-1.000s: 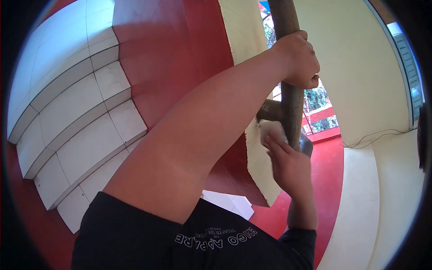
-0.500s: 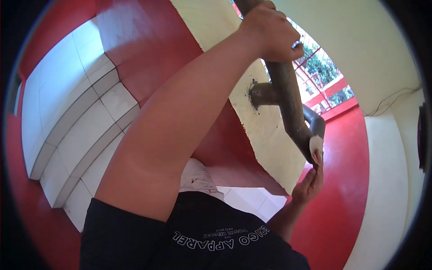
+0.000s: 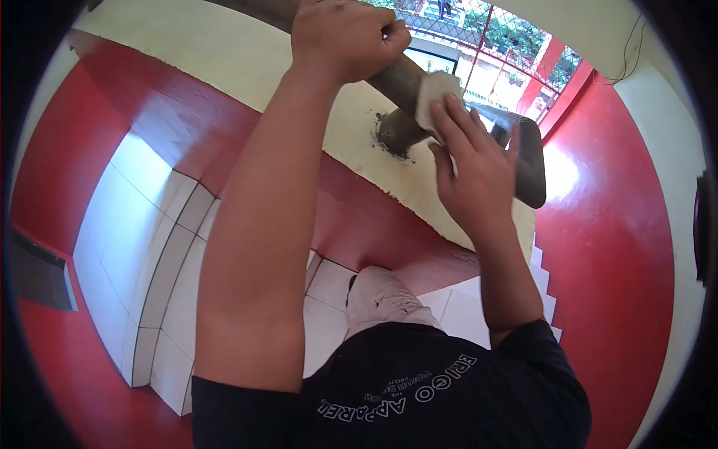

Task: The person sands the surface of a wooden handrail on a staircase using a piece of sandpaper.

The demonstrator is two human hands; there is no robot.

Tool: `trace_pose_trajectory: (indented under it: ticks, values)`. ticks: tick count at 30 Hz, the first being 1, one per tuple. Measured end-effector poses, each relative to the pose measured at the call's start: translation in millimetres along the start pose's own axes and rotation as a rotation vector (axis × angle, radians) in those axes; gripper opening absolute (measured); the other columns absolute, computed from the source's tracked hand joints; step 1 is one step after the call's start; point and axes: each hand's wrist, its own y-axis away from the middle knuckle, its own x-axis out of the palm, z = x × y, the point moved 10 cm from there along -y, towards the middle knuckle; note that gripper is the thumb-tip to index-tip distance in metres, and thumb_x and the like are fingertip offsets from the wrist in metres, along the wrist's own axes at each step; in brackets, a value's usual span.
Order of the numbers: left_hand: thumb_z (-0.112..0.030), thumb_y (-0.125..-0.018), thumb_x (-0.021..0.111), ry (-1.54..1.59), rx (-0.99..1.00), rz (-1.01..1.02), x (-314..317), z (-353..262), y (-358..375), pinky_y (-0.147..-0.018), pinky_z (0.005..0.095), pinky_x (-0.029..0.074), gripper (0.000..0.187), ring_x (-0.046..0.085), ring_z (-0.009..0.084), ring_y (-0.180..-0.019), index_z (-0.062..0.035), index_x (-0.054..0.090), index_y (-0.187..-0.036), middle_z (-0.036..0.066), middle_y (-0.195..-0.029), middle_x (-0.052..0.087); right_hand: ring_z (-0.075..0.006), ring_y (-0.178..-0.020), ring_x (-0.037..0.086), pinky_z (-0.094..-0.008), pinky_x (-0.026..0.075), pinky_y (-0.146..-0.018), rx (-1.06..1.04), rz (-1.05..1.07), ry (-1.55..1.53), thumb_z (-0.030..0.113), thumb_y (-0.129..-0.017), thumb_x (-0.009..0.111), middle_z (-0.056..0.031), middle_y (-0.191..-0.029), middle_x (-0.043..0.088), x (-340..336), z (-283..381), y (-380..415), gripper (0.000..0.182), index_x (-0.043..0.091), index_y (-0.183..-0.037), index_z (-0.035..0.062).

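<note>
A dark metal handrail slants across the top of the head view, carried by a short bracket set in the cream wall edge. My left hand is wrapped round its upper part in a closed grip. Lower down, my right hand presses a whitish sheet, which looks like sandpaper, against the rail just above the bracket. Its fingers bend over the sheet, and the side facing the rail is hidden. Beyond that hand, the rail turns down in a rounded end.
White tiled steps lie below on the left, beside the red lower wall. A barred window is behind the rail. A red wall curves along the right, and a thin wire hangs from the upper right wall.
My right hand has moved with the sheet from the bend at the rail's lower end up to near the bracket. The view has turned; my left hand still grips the rail.
</note>
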Motion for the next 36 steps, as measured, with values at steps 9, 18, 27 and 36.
trace_pose_trajectory:
  ticks: [9,18,27,36]
  values:
    - [-0.034,-0.082,0.06,0.013,-0.045,0.01,1.5,4.6,0.5,-0.083,0.0455,0.049,0.028,0.07,0.0296,-0.069,-0.0133,0.074,-0.069,0.011,-0.069,0.071,-0.0359,-0.113,0.065,-0.0631,0.031,-0.112,0.039,0.043,-0.165,0.025,-0.1,0.056,-0.0115,-0.125,0.068,8.8,-6.8,-32.6,0.036,0.059,-0.133,0.0126]
    - [-0.039,-0.089,0.052,-0.082,-0.052,0.121,17.9,5.8,-0.8,-0.089,0.0436,0.047,0.031,0.07,0.029,-0.08,-0.0201,0.075,-0.081,0.007,-0.076,0.072,-0.0396,-0.083,0.069,-0.0483,0.055,-0.076,0.118,0.223,-0.28,0.019,-0.102,0.051,-0.0199,-0.105,0.071,13.2,-19.0,-36.8,0.035,0.057,-0.135,0.0087]
    - [-0.036,-0.087,0.056,-0.086,-0.038,0.031,14.2,6.3,2.8,-0.085,0.0414,0.047,0.029,0.069,0.0262,-0.074,-0.0187,0.075,-0.073,0.005,-0.068,0.07,-0.033,-0.111,0.067,-0.039,0.056,-0.092,-0.24,0.054,0.042,0.012,-0.092,0.052,-0.02,-0.128,0.062,-1.3,3.3,-15.5,0.046,0.053,-0.136,-0.004]
    - [-0.03,-0.09,0.059,-0.142,0.01,0.013,6.4,-7.1,9.1,-0.096,0.0426,0.043,0.02,0.069,0.0265,-0.093,-0.0193,0.076,-0.085,0.003,-0.091,0.074,-0.0302,-0.105,0.069,-0.0427,0.057,-0.085,-0.46,0.622,-0.141,0.015,-0.094,0.054,-0.0163,-0.12,0.067,-7.9,-34.6,-11.9,0.038,0.061,-0.13,0.0047]
